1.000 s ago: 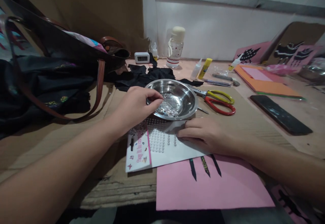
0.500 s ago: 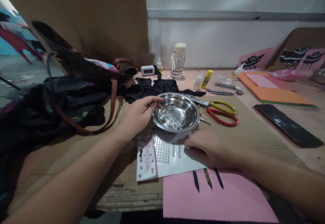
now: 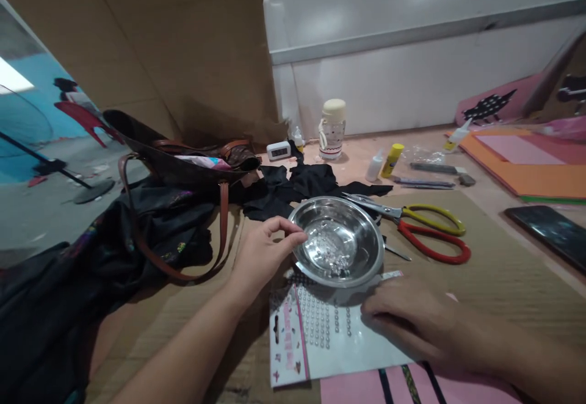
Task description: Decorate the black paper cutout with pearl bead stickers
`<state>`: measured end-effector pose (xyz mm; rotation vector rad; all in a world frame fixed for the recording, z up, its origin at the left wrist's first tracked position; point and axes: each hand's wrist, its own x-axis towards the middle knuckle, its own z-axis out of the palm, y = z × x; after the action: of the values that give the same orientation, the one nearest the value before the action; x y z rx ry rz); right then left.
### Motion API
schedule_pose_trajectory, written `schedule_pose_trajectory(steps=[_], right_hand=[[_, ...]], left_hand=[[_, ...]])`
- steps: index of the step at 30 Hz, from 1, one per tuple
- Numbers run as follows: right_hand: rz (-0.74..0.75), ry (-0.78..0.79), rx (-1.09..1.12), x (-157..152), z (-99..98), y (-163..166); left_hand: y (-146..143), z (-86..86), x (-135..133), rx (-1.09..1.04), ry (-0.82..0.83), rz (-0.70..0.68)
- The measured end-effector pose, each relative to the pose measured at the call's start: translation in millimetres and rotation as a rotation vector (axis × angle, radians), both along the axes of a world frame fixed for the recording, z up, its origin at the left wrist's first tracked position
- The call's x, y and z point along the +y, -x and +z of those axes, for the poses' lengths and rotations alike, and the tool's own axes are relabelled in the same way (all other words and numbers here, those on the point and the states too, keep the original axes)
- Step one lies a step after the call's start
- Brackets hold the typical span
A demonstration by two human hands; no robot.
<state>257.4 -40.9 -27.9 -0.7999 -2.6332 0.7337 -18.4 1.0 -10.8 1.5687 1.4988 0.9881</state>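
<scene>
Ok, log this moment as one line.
left hand: at left rim of metal bowl | right hand: on bead sheet | bowl: shiny bits inside | scissors: handles right of bowl

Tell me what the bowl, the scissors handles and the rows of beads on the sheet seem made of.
Bowl: polished metal, likely stainless steel; it shows bright, mirror-like highlights.
Scissors handles: probably plastic or plastic-coated, judging by the solid red and yellow colour.
Rows of beads: perhaps plastic, with a silvery, pearl-like shine; too small to be sure.
</scene>
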Motion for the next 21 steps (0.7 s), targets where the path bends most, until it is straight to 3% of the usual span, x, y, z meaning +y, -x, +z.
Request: schedule_pose_trajectory(steps=[4, 7, 10, 14, 18, 21], right_hand=[[0.006, 0.066, -0.032, 1.6, -0.2, -2.1], [0.012, 0.111, -0.053, 1.7, 1.7, -3.6], [0.024, 0.118, -0.027, 0.1, 4.6, -4.5], [0.063, 0.073, 0.021, -2.5, 2.7, -6.0], [0.047, 0.022, 0.072, -2.2, -7.0, -8.7], [0.015, -0.107, 0.203, 1.1, -13.0, -10.4]], left_hand=[[6.6, -5.1, 5.6, 0.023, -0.040, 0.009], [13.2, -10.2, 13.7, 0.009, -0.120, 0.103], [17.0, -14.2, 18.3, 0.011, -0.090, 0.173], [17.9, -17.0, 18.1, -0.011, -0.023, 0.190], [25.0, -15.1, 22.1, 0.042, -0.097, 0.237], [39.4, -10.3, 29.9, 0.068, -0.173, 0.293]])
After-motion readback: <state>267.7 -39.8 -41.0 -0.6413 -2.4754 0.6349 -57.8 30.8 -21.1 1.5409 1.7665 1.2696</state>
